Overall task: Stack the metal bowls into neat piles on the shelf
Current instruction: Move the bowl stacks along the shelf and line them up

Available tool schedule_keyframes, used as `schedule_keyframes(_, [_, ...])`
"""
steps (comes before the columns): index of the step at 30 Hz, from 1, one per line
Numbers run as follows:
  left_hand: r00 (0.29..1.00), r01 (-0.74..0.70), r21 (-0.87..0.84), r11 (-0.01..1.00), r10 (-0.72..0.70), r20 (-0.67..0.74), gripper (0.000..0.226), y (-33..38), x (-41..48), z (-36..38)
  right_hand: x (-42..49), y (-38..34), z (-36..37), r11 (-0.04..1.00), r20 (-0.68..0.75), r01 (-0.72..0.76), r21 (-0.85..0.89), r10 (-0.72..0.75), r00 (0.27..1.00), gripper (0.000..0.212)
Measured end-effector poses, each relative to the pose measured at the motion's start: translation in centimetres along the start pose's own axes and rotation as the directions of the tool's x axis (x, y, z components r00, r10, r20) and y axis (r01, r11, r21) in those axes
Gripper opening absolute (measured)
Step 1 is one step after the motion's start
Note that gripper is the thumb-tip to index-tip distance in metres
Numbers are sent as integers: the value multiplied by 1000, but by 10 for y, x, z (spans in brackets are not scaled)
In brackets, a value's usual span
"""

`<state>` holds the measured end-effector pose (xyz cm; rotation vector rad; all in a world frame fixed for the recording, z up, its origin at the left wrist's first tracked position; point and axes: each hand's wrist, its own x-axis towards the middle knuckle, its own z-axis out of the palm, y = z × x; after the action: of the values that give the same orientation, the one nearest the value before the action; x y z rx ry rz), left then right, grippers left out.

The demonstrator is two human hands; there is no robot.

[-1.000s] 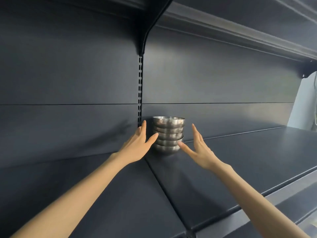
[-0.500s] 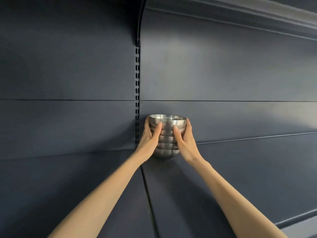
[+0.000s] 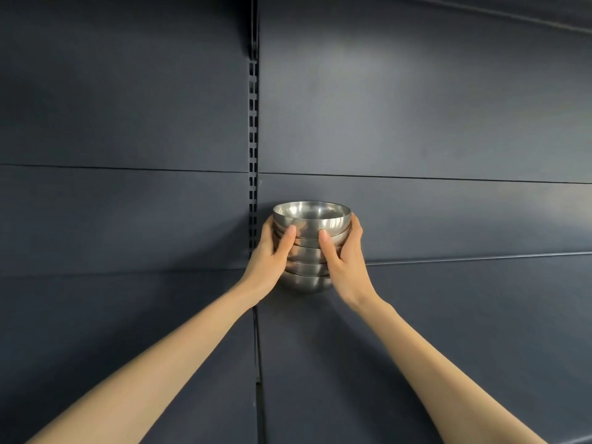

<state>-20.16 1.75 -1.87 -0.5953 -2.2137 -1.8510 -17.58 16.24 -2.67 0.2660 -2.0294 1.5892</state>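
Observation:
A pile of several nested metal bowls (image 3: 310, 225) stands upright on the dark shelf (image 3: 448, 331), close to the back wall and just right of the slotted upright. My left hand (image 3: 270, 256) grips the pile's left side, thumb across the front and fingers hidden behind. My right hand (image 3: 344, 257) grips the right side the same way, thumb on the front of the upper bowls. The top bowl's inside is bare and shiny. The pile's base touches the shelf.
A slotted metal upright (image 3: 253, 155) runs down the back wall beside the bowls. A seam (image 3: 259, 363) splits the shelf into left and right panels. The dark back wall (image 3: 416, 107) rises behind; an upper shelf's edge shows at top right.
My hands went from open beside the pile to gripping both its sides. The view has moved closer to the shelf and the wall.

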Motion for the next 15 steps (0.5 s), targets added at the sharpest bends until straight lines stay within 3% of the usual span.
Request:
schedule_keyframes(3, [1000,-13,-4,1000,13,13,77,3,0,-3,-1,1,0,1000,0,-12,0,12,1000,92])
schedule_keyframes(8, [1000,-21,-5,1000,21,4,76,18,-7,-4,-1,-6,-1,999,15,19,36,-19,1000,79])
schedule_keyframes(15, [996,-80,54,995,82,-33,75,40,-14,-8,3,-25,2,995,35,31,91,-34,999,105])
